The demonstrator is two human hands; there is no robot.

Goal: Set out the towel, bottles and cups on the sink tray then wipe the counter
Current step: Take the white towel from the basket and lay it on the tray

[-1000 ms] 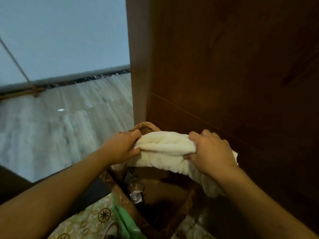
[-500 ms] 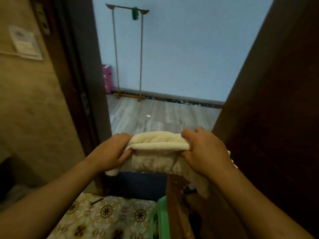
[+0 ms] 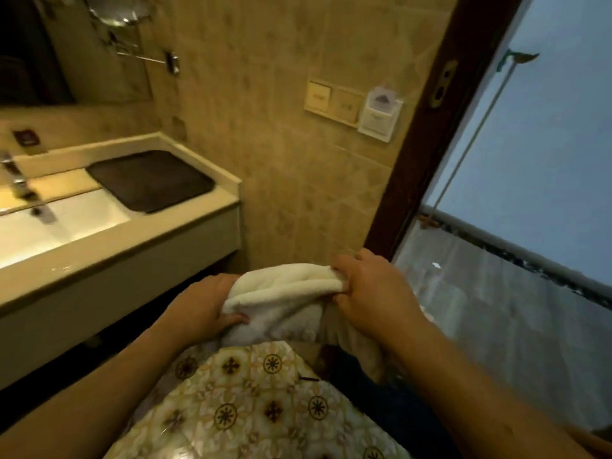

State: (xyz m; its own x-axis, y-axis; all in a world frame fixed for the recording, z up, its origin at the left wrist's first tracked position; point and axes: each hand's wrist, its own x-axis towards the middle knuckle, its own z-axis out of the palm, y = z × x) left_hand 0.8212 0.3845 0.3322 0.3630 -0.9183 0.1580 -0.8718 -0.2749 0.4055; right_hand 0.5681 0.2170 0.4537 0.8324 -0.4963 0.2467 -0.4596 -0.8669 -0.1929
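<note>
A cream towel (image 3: 288, 293), folded into a thick bundle, hangs in the air in front of me at waist height. My left hand (image 3: 202, 306) grips its left end and my right hand (image 3: 374, 293) grips its right end. A loose tail of the towel droops below my right wrist. To the left, a dark tray (image 3: 149, 180) lies flat on the pale counter (image 3: 198, 213), beside the white sink basin (image 3: 59, 223). The tray is bare. No bottles or cups show in this view.
A chrome tap (image 3: 20, 187) stands at the far left over the basin. A mirror (image 3: 76, 48) hangs above the counter. Switch plates and a card holder (image 3: 379, 115) sit on the tiled wall. A dark door frame (image 3: 440, 127) borders the doorway at right. Patterned floor tiles lie below.
The view has swung left, from the wooden door and basket past the doorway to the sink counter. Both hands have kept their grip on the towel and carried it along.
</note>
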